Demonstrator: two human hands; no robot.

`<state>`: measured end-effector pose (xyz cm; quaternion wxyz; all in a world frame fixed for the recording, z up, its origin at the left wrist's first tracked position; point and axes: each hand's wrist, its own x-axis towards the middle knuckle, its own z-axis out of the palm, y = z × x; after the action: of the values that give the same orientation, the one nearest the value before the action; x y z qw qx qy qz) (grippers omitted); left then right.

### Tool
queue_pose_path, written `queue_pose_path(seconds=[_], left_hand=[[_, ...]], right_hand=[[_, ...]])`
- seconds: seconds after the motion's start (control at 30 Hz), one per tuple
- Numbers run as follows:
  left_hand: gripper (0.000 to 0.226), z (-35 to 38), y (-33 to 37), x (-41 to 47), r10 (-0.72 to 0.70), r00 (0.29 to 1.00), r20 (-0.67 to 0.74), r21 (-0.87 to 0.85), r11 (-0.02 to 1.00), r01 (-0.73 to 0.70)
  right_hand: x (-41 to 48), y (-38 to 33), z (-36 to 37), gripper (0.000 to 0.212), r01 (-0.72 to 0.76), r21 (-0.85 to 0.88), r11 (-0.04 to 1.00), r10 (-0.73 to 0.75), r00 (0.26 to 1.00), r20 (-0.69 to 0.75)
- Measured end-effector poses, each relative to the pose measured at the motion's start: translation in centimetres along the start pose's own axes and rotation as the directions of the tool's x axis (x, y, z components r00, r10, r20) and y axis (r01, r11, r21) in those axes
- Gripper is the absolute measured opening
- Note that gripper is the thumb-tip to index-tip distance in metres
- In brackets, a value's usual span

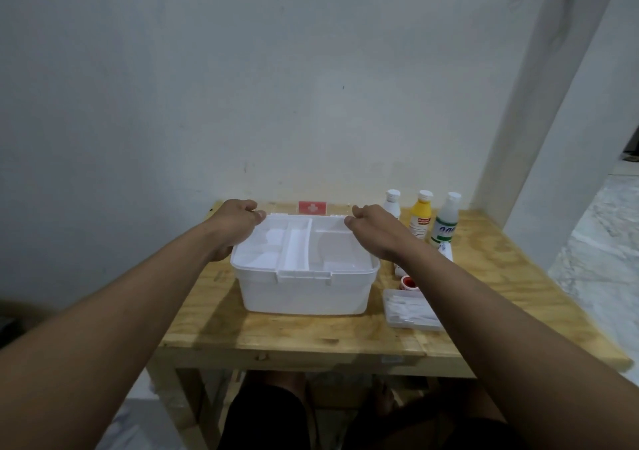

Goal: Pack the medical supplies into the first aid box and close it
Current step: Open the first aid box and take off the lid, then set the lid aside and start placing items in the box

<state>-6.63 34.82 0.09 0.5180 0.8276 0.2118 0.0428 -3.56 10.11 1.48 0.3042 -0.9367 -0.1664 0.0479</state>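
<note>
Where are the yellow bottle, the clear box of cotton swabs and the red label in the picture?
yellow bottle (420, 218), head view, on its yellow body.
clear box of cotton swabs (409, 308), head view, on its lid.
red label (312, 207), head view, on its middle.

The right forearm (432, 263) hides part of a small tube (446, 250); bottle labels unreadable.

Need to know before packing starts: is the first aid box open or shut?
Open. The first aid box shows its divided inner tray from above, and the clear lid stands behind it.
</note>
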Motion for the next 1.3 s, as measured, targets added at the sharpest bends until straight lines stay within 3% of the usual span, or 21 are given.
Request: queue_pose_path(seconds=[0.2, 0.33, 0.47, 1.1, 1.3], left_hand=[[0.051, 0.0, 0.1, -1.0, 0.067, 0.998, -0.010, 0.071, 0.995, -0.066], [0.058, 0.5, 0.1, -2.6, 0.174, 0.983, 0.058, 0.278, 0.943, -0.183], [0.064, 1.1, -0.5, -3.6, 0.188, 0.976, 0.106, 0.455, 0.864, -0.216], [0.063, 1.3, 0.0, -3.6, 0.196, 0.976, 0.095, 0.499, 0.839, -0.217], [0.062, 1.6, 0.7, -5.3, 0.378, 0.925, -0.036, 0.554, 0.778, -0.297]], right_hand=[[-0.9, -0.6, -0.3, 0.054, 0.036, -0.069, 0.997, -0.033, 0.999, 0.038], [-1.6, -0.3, -0.5, 0.059, 0.056, -0.169, 0.984, -0.042, 0.995, 0.088], [-2.3, 0.2, 0.1, 0.062, 0.079, -0.195, 0.977, -0.061, 0.993, 0.097], [-1.8, 0.3, -0.3, 0.055, 0.056, -0.175, 0.983, -0.043, 0.996, 0.079], [-3.8, 0.4, -1.8, 0.057, 0.092, -0.177, 0.980, -0.088, 0.996, 0.035]])
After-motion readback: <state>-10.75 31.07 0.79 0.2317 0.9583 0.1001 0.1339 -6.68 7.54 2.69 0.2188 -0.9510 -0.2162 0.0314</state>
